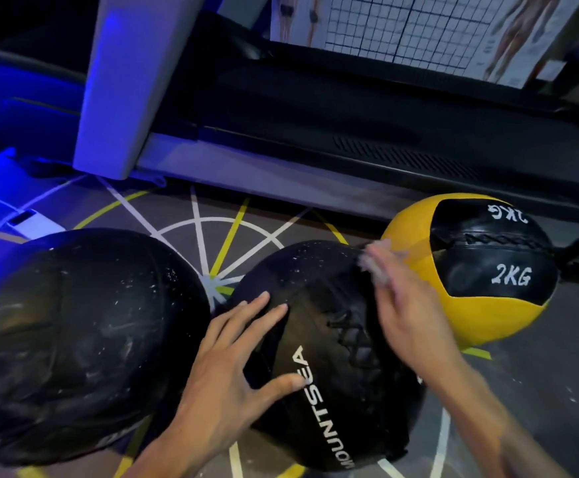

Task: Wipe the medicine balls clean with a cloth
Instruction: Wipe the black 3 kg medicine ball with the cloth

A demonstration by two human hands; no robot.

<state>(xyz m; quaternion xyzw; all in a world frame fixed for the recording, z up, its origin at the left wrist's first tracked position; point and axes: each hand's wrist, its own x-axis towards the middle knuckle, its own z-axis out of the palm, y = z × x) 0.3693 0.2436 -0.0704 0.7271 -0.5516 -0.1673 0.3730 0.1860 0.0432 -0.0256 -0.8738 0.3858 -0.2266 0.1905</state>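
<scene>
A dim gym floor (539, 391) marked with white and yellow lines fills the lower frame, blue light spilling in at the upper left. At lower centre sits a black medicine ball (319, 357) lettered MOUNTSEA, its upper surface speckled white. The left hand (232, 360) rests on its left side with fingers spread and straight. The right hand (405, 315) is blurred on the ball's upper right, its fingers around a pale cloth (372, 262) pressed to the surface. A larger black ball (74, 339), dusty and streaked, lies touching it at the lower left. A yellow-and-black ball (477, 270) marked 2KG sits just behind at the right. A treadmill (315, 108) crosses the upper frame.
</scene>
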